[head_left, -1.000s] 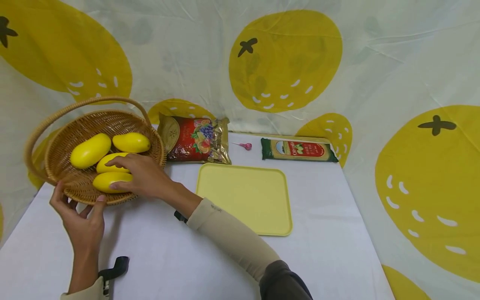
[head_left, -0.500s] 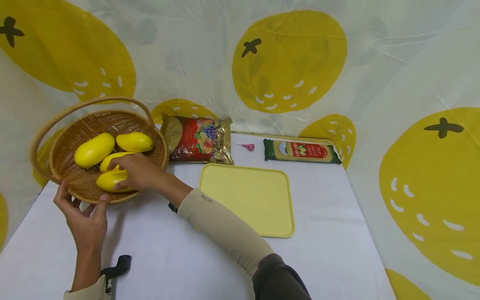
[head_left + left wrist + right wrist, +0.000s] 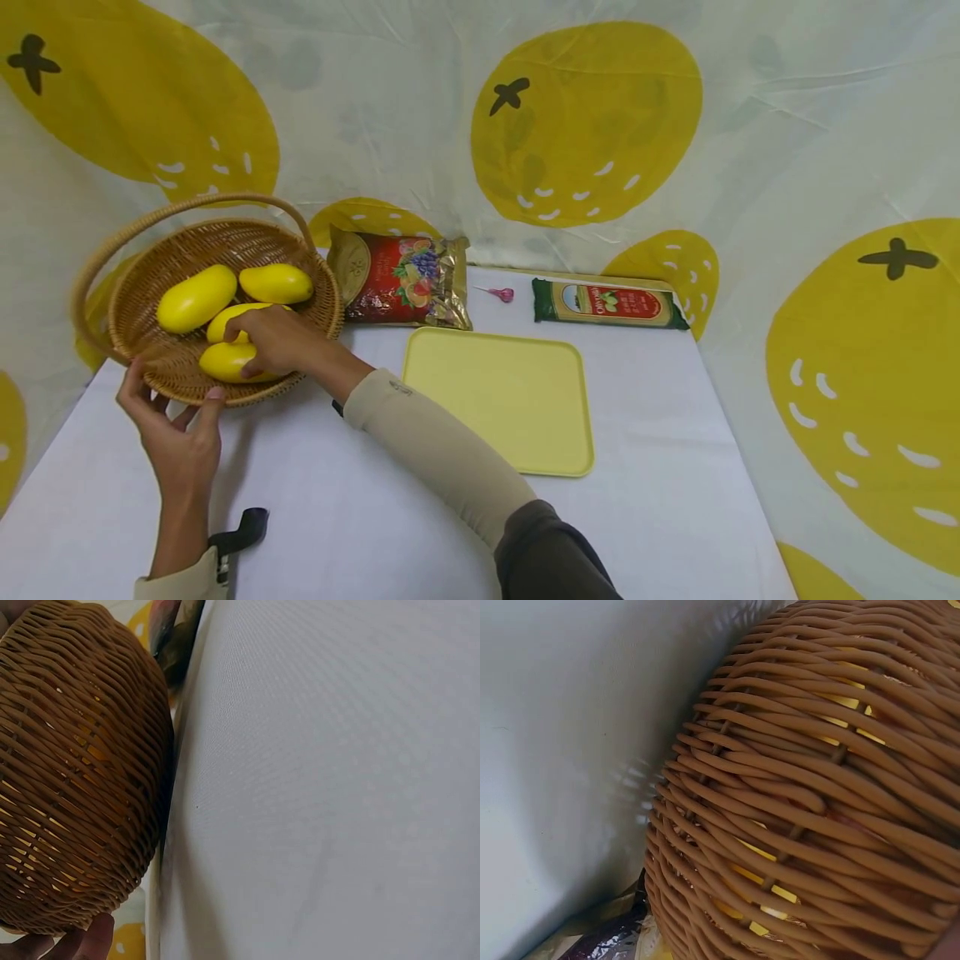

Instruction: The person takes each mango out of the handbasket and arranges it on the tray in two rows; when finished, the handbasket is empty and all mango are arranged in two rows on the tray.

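Note:
A wicker basket with an arched handle stands tilted at the left of the table, with several yellow mangoes inside. My left hand grips its near rim, thumb on the front and fingers further left; fingertips also show at the basket's edge in the left wrist view. Reaching over the right rim, my right hand has its fingers curled over the front mango, the thumb against its near side. Another mango lies just behind, partly covered by the hand. In the right wrist view, the woven wall hides the fingers.
A yellow tray lies mid-table, partly under the right forearm. Along the back are a red and gold candy bag, a pink lollipop and a green-ended Olivoila packet. A fruit-print cloth hangs behind.
The right hand's fingers have curled further down over the front mango. The left hand keeps its grip on the basket rim. The whole head view has shifted slightly.

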Available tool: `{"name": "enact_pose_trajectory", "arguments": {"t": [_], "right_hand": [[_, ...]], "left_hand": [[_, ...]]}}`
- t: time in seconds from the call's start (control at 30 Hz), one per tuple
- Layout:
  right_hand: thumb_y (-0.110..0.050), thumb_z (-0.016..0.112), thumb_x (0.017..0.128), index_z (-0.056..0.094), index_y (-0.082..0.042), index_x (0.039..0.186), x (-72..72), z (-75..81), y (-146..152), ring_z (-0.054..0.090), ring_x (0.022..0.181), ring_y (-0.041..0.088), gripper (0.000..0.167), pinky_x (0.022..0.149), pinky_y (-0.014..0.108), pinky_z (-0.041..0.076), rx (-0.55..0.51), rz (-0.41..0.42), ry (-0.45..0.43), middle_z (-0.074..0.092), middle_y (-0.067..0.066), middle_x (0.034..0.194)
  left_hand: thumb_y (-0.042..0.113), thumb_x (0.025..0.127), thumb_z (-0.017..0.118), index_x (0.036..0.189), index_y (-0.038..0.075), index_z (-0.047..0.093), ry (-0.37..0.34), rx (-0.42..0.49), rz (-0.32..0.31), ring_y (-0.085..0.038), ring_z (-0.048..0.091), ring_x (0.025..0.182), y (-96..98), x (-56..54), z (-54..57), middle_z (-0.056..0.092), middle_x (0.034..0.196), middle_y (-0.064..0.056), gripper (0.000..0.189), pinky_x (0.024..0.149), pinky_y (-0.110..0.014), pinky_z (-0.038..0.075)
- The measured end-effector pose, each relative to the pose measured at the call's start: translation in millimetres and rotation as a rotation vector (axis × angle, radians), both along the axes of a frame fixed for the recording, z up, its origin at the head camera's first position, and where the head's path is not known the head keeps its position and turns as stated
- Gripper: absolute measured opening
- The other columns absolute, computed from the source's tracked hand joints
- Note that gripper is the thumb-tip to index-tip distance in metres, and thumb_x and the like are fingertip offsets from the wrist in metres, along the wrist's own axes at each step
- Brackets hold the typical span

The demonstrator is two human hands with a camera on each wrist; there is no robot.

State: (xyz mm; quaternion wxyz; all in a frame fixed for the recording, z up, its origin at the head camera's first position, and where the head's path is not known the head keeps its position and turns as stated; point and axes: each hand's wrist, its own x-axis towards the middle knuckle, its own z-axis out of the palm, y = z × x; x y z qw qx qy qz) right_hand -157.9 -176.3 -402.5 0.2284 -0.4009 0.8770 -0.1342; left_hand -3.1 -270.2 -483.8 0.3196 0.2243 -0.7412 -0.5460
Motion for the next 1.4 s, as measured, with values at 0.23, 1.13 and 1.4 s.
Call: {"name": "enact_pose_trajectory", "arguments": {"t": [0.23,1.13,1.4], "right_hand": [[-0.042,0.083,0.089,0.063,-0.036,0.143,-1.9,-0.9,-7,0.055,0.118,-0.002,0.058,0.102,0.013,0.042,0.044,-0.011,-0.001,0.061,-0.022,0.142],[-0.037,0.087,0.088,0.069,-0.029,0.141,-14.1,8.0,4,0.060,0.114,0.001,0.057,0.094,0.013,0.046,0.010,0.044,-0.178,0.067,-0.015,0.134],[-0.036,0.086,0.090,0.067,-0.026,0.143,-20.4,16.5,17,0.062,0.117,0.002,0.057,0.092,0.014,0.049,-0.024,0.040,-0.262,0.069,-0.009,0.131]], "left_hand": [[0.003,0.094,0.070,0.165,0.027,0.022,0.005,-0.008,0.000,-0.026,0.043,0.147,-0.3,-0.1,-0.4,0.032,0.168,-0.002,0.089,0.109,-0.029,0.052],[0.004,0.095,0.070,0.165,0.027,0.021,-0.007,-0.022,-0.013,-0.025,0.042,0.148,-1.2,1.0,2.2,0.031,0.169,-0.001,0.089,0.114,-0.032,0.050],[0.005,0.095,0.070,0.165,0.028,0.022,-0.009,-0.014,-0.005,-0.025,0.042,0.147,-0.1,1.4,2.6,0.032,0.168,0.001,0.088,0.113,-0.032,0.049]]}}
